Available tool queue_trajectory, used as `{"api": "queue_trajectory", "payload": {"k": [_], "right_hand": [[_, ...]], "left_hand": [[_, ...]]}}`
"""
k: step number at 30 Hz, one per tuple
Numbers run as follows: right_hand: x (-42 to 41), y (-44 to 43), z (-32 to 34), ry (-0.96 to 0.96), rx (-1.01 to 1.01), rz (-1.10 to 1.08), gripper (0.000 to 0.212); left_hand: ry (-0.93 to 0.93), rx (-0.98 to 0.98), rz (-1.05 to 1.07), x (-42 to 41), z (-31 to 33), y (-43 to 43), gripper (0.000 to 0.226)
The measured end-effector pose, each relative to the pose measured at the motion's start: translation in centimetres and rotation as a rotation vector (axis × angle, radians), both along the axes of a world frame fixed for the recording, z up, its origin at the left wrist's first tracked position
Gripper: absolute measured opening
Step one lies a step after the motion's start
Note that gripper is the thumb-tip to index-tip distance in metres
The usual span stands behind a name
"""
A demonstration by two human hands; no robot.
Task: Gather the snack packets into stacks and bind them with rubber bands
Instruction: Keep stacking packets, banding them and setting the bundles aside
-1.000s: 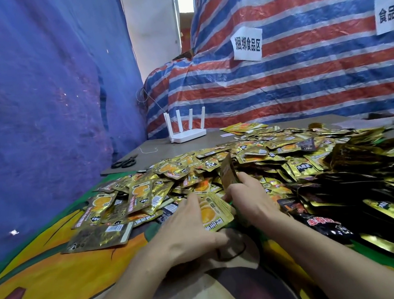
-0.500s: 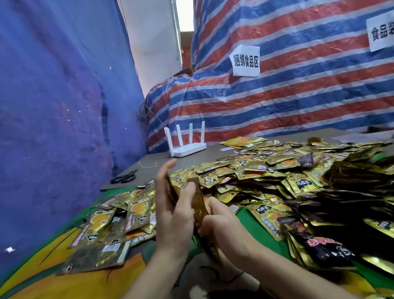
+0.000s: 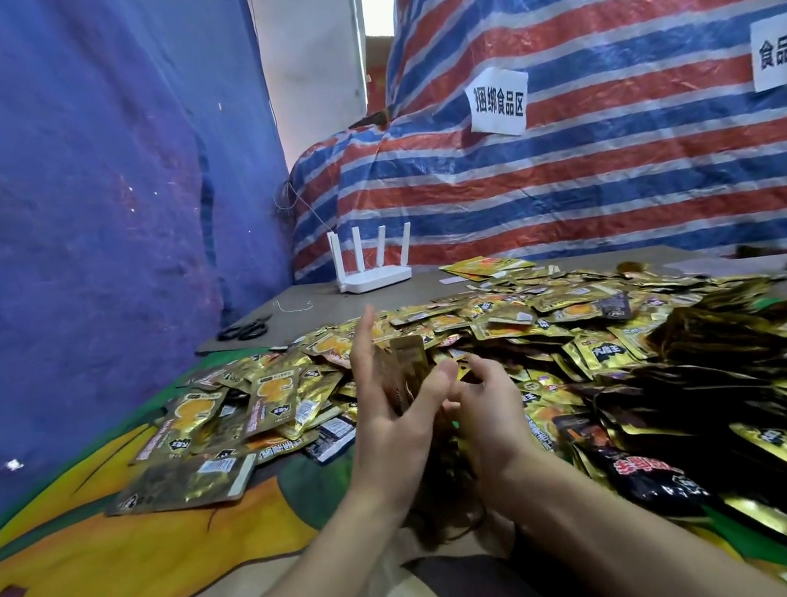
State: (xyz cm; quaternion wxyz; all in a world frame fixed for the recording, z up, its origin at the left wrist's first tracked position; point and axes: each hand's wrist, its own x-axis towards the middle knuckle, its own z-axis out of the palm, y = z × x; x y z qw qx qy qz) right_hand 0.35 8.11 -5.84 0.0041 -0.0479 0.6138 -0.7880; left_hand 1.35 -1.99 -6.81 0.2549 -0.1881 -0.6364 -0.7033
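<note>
A small stack [image 3: 409, 360] of gold snack packets is held upright, well in front of the white router [image 3: 374, 278], nearer the viewer. It is clamped by the left hand [image 3: 389, 424]: fingers are straight, pointed up behind it, w/ the thumb laid across its near face. The right hand [image 3: 489, 417] is set against the stack's other side, fingers curled and touching the left thumb tip; whether anything is gripped by it can't be told. The hands are thus close together, wrists just apart.

The loose pile of packets [image 3: 567, 321] is spread over the table [image 3: 325, 309] in front of the router and to its right: gold ones closer to it, darker black-and-gold ones farther off at the near right. A few packets are laid flat on the printed cloth [image 3: 84, 548], in front and left of the router. A tangle of thin brown loops [image 3: 447, 508], prob. rubber bands, is seen under the wrists, farther from the router than the hands.

Black scissors [image 3: 243, 330] are laid just left of the router. A striped tarp [image 3: 619, 166] is hung behind it, w/ two paper signs [image 3: 498, 102] fixed above and right of it. A blue sheet [image 3: 52, 199] is hung to the router's left.
</note>
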Motion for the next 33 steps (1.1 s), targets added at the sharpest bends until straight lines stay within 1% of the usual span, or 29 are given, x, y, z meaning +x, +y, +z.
{"api": "queue_trajectory", "payload": {"k": [1, 3, 4, 6, 7, 9, 10, 11, 13, 14, 15, 17, 19, 20, 22, 24, 25, 28, 31, 33], "right_hand": [[0.1, 0.0, 0.1, -0.035, 0.04, -0.01, 0.056], [0.2, -0.1, -0.1, -0.062, 0.188, -0.01, 0.039], [0.1, -0.3, -0.3, -0.035, 0.28, -0.024, 0.033], [0.0, -0.6, -0.3, 0.024, 0.431, -0.059, 0.029], [0.3, -0.7, -0.1, 0.03, 0.458, -0.061, 0.032], [0.4, -0.5, -0.2, -0.014, 0.465, -0.043, 0.05], [0.5, -0.6, -0.1, -0.046, 0.436, -0.034, 0.055], [0.6, -0.7, 0.0, -0.072, 0.394, -0.038, 0.054], [0.3, -1.0, -0.2, -0.128, 0.182, -0.001, 0.044], [0.2, -1.0, -0.4, -0.178, 0.067, 0.01, 0.044], [0.0, -1.0, -0.5, -0.223, -0.002, 0.015, 0.047], [-0.2, -0.3, -0.4, -0.287, -0.041, -0.039, 0.046], [0.2, 0.5, 0.6, -0.298, -0.039, -0.124, 0.037], [0.1, 1.0, 1.4, -0.268, -0.028, -0.199, 0.032], [-0.1, 1.5, 2.9, -0.154, 0.133, -0.304, 0.025], [0.0, 1.6, 4.1, -0.045, 0.278, -0.331, 0.014], [0.4, 1.9, 4.4, 0.003, 0.337, -0.333, 0.013], [2.5, 3.0, 5.5, 0.168, 0.542, -0.283, 0.013], [5.7, 5.7, 6.4, 0.291, 0.681, -0.291, 0.017], [8.1, 8.0, 7.0, 0.383, 0.8, -0.314, 0.014]], "left_hand": [[0.0, 0.008, -0.039, 0.3, 0.0, 0.0, 0.084], [-0.013, 0.003, -0.096, 0.7, 0.3, 0.0, 0.081], [-0.025, -0.016, -0.109, 0.7, 0.4, 0.1, 0.073], [-0.012, -0.028, -0.107, 0.4, 0.4, 0.4, 0.051], [-0.007, -0.005, -0.091, 0.3, 0.4, 0.5, 0.041], [0.019, 0.029, -0.053, 0.4, 0.2, 0.6, 0.031], [0.041, 0.003, -0.036, 0.5, 0.1, 0.5, 0.032], [0.063, -0.052, -0.032, 0.5, -0.1, 0.3, 0.038], [0.085, -0.173, -0.038, 0.5, -0.5, 0.1, 0.052], [0.09, -0.202, -0.031, 0.4, -0.6, 0.1, 0.054], [0.097, -0.201, -0.028, 0.2, -0.7, 0.2, 0.053], [0.105, -0.148, -0.048, 0.0, -0.8, 0.4, 0.045], [0.116, -0.127, -0.042, -0.2, -0.9, 0.4, 0.043], [0.125, -0.132, -0.031, -0.1, -0.9, 0.4, 0.045], [0.136, -0.162, -0.019, 0.1, -0.7, 0.3, 0.046], [0.15, -0.195, -0.014, 0.4, -0.4, 0.4, 0.048], [0.155, -0.208, -0.022, 0.8, -0.3, 0.8, 0.049], [0.208, -0.279, -0.077, 1.6, 0.3, 1.0, 0.055], [0.247, -0.339, -0.121, 2.5, 0.7, 1.5, 0.056], [0.268, -0.342, -0.129, 3.2, 0.8, 2.0, 0.055]]}}
